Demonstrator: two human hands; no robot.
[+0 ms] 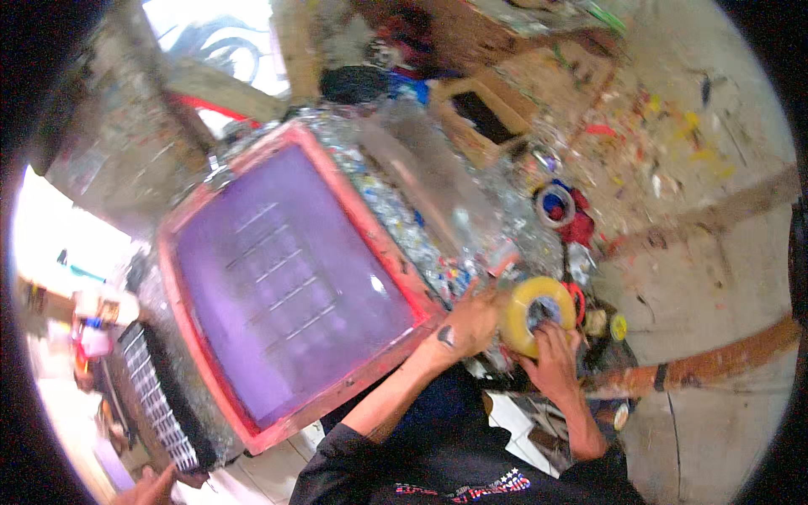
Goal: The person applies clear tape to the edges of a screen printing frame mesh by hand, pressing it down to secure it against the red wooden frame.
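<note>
A wide roll of yellowish clear tape (514,308) is held upright at the right of the bench. My right hand (552,358) grips it, with fingers reaching into the core. Beside the roll's left edge is my left hand (473,322); its fingers are blurred and partly hidden, so whether they pinch the tape I cannot tell. To the left lies a screen-printing frame (347,195) with a red-pink border and purple mesh (337,337). Faint rows of thin lines mark the mesh. My left forearm crosses over the frame's near right corner.
Red-handled scissors (576,296) and a smaller tape roll (555,205) lie past my right hand. A cardboard box (459,93) stands at the back. Scraps litter the paint-stained bench. At lower left, another person's hand (151,488) is near a black-and-white patterned strip (160,400).
</note>
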